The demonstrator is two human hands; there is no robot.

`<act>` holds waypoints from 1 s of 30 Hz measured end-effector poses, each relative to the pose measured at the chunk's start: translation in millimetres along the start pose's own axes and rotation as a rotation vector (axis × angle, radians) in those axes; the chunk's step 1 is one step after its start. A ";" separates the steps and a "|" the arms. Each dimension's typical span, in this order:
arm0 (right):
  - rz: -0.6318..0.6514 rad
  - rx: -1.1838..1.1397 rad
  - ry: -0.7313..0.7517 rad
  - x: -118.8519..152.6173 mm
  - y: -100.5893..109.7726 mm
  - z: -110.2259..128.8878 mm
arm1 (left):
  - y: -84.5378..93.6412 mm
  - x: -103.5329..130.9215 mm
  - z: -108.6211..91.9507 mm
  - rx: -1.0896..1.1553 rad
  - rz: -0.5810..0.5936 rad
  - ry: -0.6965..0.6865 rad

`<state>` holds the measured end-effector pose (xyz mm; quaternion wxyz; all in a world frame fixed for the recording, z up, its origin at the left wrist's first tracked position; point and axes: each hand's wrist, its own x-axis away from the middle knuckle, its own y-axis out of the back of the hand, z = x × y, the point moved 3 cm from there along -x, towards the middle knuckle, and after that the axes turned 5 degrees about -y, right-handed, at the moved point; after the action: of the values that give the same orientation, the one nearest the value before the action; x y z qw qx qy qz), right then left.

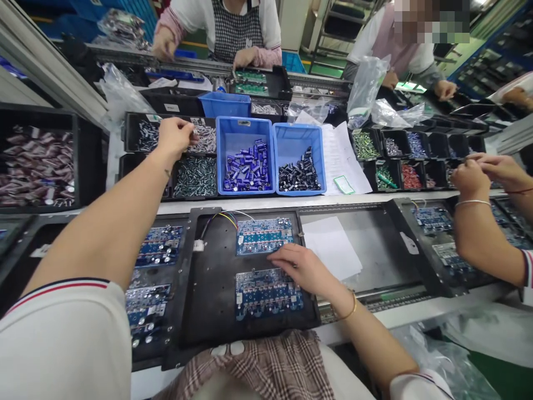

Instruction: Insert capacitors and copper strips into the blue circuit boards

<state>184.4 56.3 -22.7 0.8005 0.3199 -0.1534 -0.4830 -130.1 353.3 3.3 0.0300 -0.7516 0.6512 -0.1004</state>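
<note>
My left hand [177, 137] reaches over a black bin of small grey-white components [205, 137], its fingers pinched together; what they hold is too small to make out. A bin of dark green components [195, 176] lies just below it. My right hand [297, 266] is over the black tray [208, 300], fingertips close together at the lower edge of the upper blue circuit board [264, 236]. Anything between those fingertips is hidden. The lower circuit board [268, 294] lies in the same tray, partly beside my right hand. Coloured wires [222, 215] run from the upper board.
Blue bins hold blue capacitors [250, 166] and black capacitors [302, 169]. White paper [333, 247] lies right of the tray. More boards [160, 245] sit in a tray at left. A co-worker's hands [478, 169] are at right; two people work across the bench.
</note>
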 end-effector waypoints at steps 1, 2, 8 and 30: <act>-0.026 0.000 0.022 -9.3 4.1 2.2 | -6.3 6.8 -0.9 0.039 -0.007 -0.010; -0.063 -0.004 0.040 -20.8 9.0 5.4 | -14.4 15.2 -0.8 0.074 -0.008 -0.021; -0.463 -0.016 0.057 -101.9 40.5 29.0 | -82.3 102.5 27.5 0.286 0.196 0.045; -0.556 -0.340 -0.199 -61.7 47.0 -41.9 | -144.9 204.7 100.6 0.581 0.385 0.574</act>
<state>209.4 140.7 -19.1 0.6611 0.1627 -0.0549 -0.7304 56.9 164.8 -46.7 0.0761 -0.5187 0.7059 -0.4762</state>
